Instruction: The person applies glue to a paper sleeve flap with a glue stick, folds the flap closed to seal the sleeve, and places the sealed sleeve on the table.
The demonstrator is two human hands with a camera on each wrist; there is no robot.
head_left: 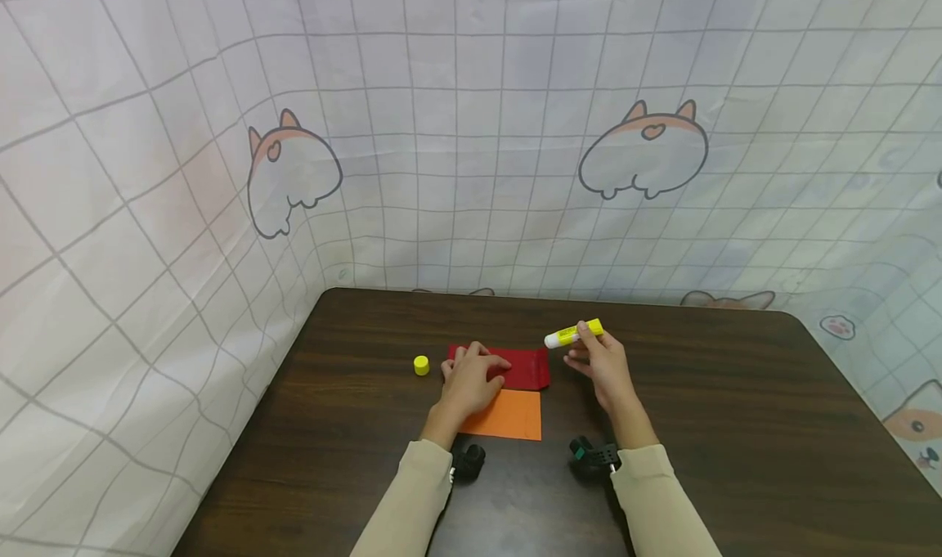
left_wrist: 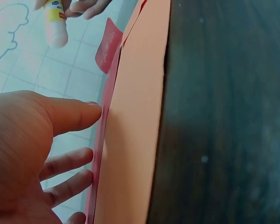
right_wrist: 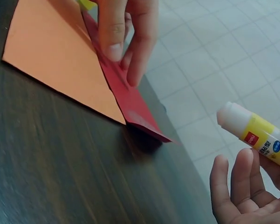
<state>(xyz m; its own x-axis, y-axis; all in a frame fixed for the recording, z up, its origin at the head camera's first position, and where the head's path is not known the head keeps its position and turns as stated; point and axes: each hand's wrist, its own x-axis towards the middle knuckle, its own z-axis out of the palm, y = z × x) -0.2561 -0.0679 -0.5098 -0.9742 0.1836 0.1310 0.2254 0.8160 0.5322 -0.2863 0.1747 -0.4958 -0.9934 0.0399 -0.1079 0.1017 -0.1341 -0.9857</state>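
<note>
Your right hand (head_left: 603, 369) holds the glue stick (head_left: 574, 334) above the table (head_left: 736, 410), pinching its yellow barrel near the back end, while the remaining fingers hang loosely below it, spread apart and clear of the barrel. The bare white end sticks out past your fingertips, pointing left toward the red paper (head_left: 528, 369) and slightly downward, near that paper's right end but not touching it. Your left hand (head_left: 471, 379) rests over the left part of the red paper, palm down, thumb set apart from the fingers and pinching nothing that you can make out; how hard it presses, you cannot tell. In the left wrist view, your thumb tip sits at the edge of the red paper, and the flap (left_wrist: 109, 45) at its far end stands raised, beyond your fingers. The orange paper (head_left: 515, 418) lies on your side of the red one, along its near edge, partly under your left hand and wrist. The yellow cap (head_left: 421, 366) stands on the table just left of your left fingers, apart from them.
</note>
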